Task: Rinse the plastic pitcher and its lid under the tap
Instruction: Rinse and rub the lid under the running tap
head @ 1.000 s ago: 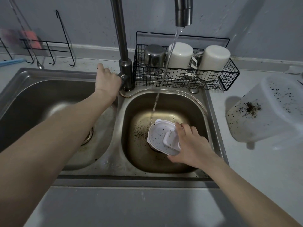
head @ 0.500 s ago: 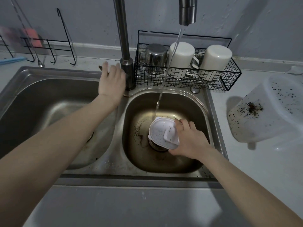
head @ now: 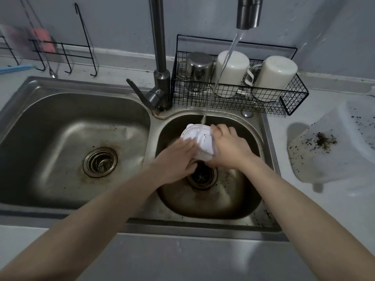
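Observation:
The white pitcher lid (head: 199,141) is held over the right sink basin (head: 209,201), tilted, with the water stream (head: 221,69) from the tap spout (head: 248,13) landing on its far edge. My right hand (head: 230,147) grips the lid's right side. My left hand (head: 178,159) rests on its left side, fingers over the surface. The translucent plastic pitcher (head: 332,151) lies tilted on the counter at the right, with dark tea-like specks inside.
A black wire basket (head: 284,102) behind the sink holds a steel cup (head: 198,69) and two white mugs (head: 232,72). The tap lever (head: 138,92) points left. The left basin (head: 67,142) has a drain (head: 100,162). A wire rack (head: 67,51) stands at the back left.
My left hand left the tap lever and came down onto the lid. The lid was lifted nearer the spout, into the stream.

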Demonstrator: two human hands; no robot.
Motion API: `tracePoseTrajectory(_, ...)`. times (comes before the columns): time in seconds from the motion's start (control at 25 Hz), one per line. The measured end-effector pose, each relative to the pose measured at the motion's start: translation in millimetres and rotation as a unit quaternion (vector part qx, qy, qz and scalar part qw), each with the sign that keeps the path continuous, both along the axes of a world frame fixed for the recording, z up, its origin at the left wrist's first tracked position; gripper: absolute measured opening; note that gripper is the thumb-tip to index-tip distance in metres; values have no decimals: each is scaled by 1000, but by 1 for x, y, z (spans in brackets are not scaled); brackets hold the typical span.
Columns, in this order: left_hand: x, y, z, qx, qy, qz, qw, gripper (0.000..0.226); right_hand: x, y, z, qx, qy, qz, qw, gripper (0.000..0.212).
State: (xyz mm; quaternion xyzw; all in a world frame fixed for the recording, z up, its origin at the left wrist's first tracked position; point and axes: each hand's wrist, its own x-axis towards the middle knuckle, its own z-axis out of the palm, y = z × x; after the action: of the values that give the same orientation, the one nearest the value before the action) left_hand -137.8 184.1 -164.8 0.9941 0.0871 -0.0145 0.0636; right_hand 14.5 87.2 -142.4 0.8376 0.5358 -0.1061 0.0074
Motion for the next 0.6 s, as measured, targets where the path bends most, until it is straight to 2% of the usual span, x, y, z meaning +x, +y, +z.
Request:
tracePoseTrajectory(0.12, -4, -4, -11, -13, 51, -4, 999, 62, 6, 2, 1, -7, 3, -7, 1000, 110)
tracePoseTrajectory(0.28, 0, 11, -6, 83, 10, 58, 995, 61, -5, 8, -1, 22, 27, -28, 999, 107)
tracePoseTrajectory(0.36, 6, 4, -6, 70, 31, 65, 995, 61, -7, 11, 0, 25, 31, -41, 998, 106)
tracePoseTrajectory(0.48, 5, -5, -10, 15, 35, 12, 999, 58, -2, 7, 1, 9, 43, -73, 996, 108)
tracePoseTrajectory(0.6, 3, 12, -7, 49, 16, 27, 998, 59, -4, 2, 1, -20, 43, -92, 995, 111)
